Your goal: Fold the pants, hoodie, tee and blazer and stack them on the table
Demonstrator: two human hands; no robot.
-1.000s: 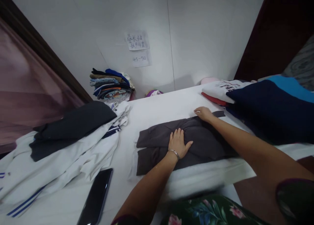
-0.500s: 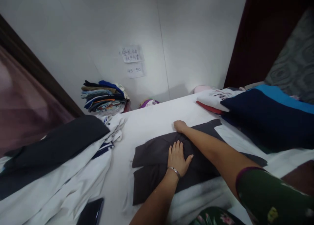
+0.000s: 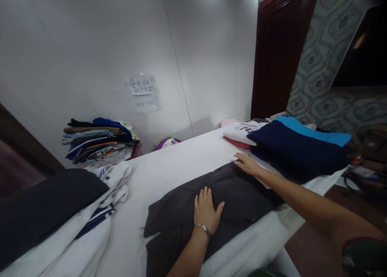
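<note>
While the left hand (image 3: pixel 207 213) stays spread flat on the dark grey garment (image 3: pixel 240 202), the right hand (image 3: pixel 247 164), bunched at the middle of the far edge half a second ago, now reaches toward that edge's right end, fingers loosely extended. The white table (image 3: pixel 172 166) runs toward the pale wall (image 3: pixel 99 59); folded clothes (image 3: pixel 99 142) are stacked left of centre, and a dark red door (image 3: pixel 281 47) stands upper right. At lower centre, the garment lies beneath the left palm, clasped by neither hand as far as shows.
</note>
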